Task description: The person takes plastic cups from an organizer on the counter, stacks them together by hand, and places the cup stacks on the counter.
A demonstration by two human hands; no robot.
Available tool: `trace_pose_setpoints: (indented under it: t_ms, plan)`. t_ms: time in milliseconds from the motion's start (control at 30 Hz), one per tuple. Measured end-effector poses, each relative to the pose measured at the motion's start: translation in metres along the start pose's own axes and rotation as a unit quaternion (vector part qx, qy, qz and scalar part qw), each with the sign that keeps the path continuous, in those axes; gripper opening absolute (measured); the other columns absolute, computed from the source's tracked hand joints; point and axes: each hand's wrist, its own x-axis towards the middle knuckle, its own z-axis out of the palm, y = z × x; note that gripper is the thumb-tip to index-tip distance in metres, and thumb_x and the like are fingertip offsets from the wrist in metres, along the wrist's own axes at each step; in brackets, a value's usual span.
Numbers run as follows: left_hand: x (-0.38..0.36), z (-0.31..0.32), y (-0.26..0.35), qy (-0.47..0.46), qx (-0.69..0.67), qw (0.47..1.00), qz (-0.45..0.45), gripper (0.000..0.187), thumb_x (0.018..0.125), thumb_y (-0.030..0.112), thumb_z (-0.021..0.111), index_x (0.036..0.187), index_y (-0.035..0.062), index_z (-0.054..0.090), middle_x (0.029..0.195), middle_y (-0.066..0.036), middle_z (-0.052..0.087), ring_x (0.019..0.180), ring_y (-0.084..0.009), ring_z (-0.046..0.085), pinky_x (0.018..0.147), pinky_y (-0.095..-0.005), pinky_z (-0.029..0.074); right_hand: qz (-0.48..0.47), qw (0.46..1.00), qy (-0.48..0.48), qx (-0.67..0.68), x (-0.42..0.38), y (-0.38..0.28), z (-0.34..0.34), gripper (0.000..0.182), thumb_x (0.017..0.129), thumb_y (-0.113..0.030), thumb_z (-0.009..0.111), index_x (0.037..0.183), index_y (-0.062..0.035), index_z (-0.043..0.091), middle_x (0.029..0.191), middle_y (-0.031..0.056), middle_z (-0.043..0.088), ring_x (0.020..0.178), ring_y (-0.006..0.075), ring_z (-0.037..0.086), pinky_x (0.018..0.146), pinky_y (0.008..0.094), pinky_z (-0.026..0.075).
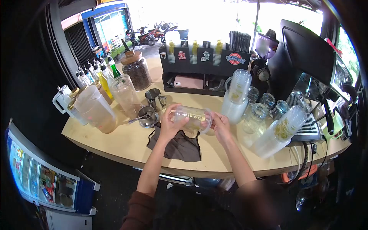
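Observation:
Both of my hands hold a clear plastic cup (190, 116) with gold print, tipped on its side above the wooden counter. My left hand (171, 122) is wrapped around its base end. At the rim, on the right, the fingers of my right hand (219, 124) pinch the edge. Below the cup a dark cloth (179, 145) lies crumpled on the counter. Just left of my left hand stand a metal drip filter (147, 115) with a spoon handle sticking out and a metal pitcher (155, 99).
Stacked plastic cups (281, 130) and glass jars (257, 114) crowd the right side, before an espresso machine (306, 99). Plastic jugs (94, 109), syrup bottles (103, 82) and a coffee bean jar (137, 71) stand left. A black organizer (199, 65) lines the back.

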Motion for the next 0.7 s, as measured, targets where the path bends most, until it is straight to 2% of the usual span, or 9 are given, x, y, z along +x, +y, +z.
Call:
trace_pose_setpoints:
  t_ms: [167,233,367,433,467,533,700]
  plan:
    - [0.002,-0.001,-0.009,0.065,-0.008,0.997,-0.045,0.044,0.079,0.019,0.070,0.115,0.0033,0.048,0.105,-0.008,0.053,0.089,-0.0147,0.057,0.076,-0.0277,0.048,-0.040,0.997,-0.010,-0.060,-0.005,-0.001,0.010,0.033,0.095,-0.022,0.048,0.111,0.0056,0.054,0.093,0.0122,0.064,0.081,0.0187,0.065,0.075,0.0301,0.053]
    - [0.002,0.006,0.008,0.091,-0.061,0.969,-0.223,0.043,0.082,0.024,0.067,0.115,0.0033,0.047,0.105,-0.008,0.053,0.092,-0.0153,0.056,0.081,-0.0298,0.047,-0.046,0.996,-0.015,-0.072,-0.006,-0.002,0.011,0.031,0.095,-0.021,0.048,0.112,0.0048,0.054,0.093,0.0119,0.064,0.082,0.0185,0.065,0.075,0.0301,0.053]
    - [0.001,0.009,-0.004,0.064,-0.003,0.986,-0.156,0.048,0.083,0.026,0.066,0.119,0.0028,0.044,0.108,-0.008,0.053,0.101,-0.0165,0.054,0.089,-0.0311,0.043,-0.054,0.995,0.001,-0.082,-0.005,-0.002,0.008,0.029,0.094,-0.021,0.050,0.110,0.0026,0.056,0.093,0.0116,0.065,0.079,0.0189,0.066,0.072,0.0291,0.054]
    - [0.002,0.014,-0.003,0.062,0.038,0.997,0.019,0.049,0.083,0.021,0.066,0.122,0.0024,0.044,0.114,-0.008,0.052,0.109,-0.0167,0.050,0.095,-0.0314,0.039,-0.050,0.995,0.016,-0.080,-0.004,-0.003,0.007,0.029,0.094,-0.022,0.050,0.108,0.0022,0.057,0.093,0.0117,0.065,0.078,0.0190,0.066,0.070,0.0289,0.054]
    - [0.003,0.012,-0.002,0.060,0.038,0.997,0.021,0.049,0.083,0.021,0.066,0.122,0.0024,0.044,0.114,-0.008,0.052,0.109,-0.0167,0.050,0.095,-0.0314,0.039,-0.052,0.996,0.022,-0.073,-0.003,-0.003,0.006,0.028,0.094,-0.022,0.051,0.107,0.0023,0.058,0.092,0.0118,0.065,0.076,0.0191,0.066,0.069,0.0288,0.054]
    - [0.004,0.006,-0.003,-0.041,-0.032,0.998,-0.033,0.047,0.083,0.012,0.065,0.124,0.0026,0.045,0.118,-0.008,0.053,0.111,-0.0160,0.049,0.094,-0.0296,0.040,-0.055,0.996,0.031,-0.066,-0.003,-0.004,0.005,0.028,0.093,-0.022,0.052,0.106,0.0024,0.058,0.090,0.0119,0.065,0.074,0.0192,0.066,0.067,0.0288,0.054]
    - [0.003,0.009,-0.013,-0.029,-0.093,0.990,-0.105,0.045,0.081,0.007,0.066,0.123,0.0025,0.048,0.116,-0.008,0.054,0.108,-0.0147,0.051,0.089,-0.0279,0.043,-0.050,0.997,0.037,-0.039,-0.003,-0.005,0.006,0.029,0.092,-0.022,0.054,0.102,0.0050,0.058,0.084,0.0116,0.066,0.072,0.0198,0.067,0.065,0.0287,0.055]
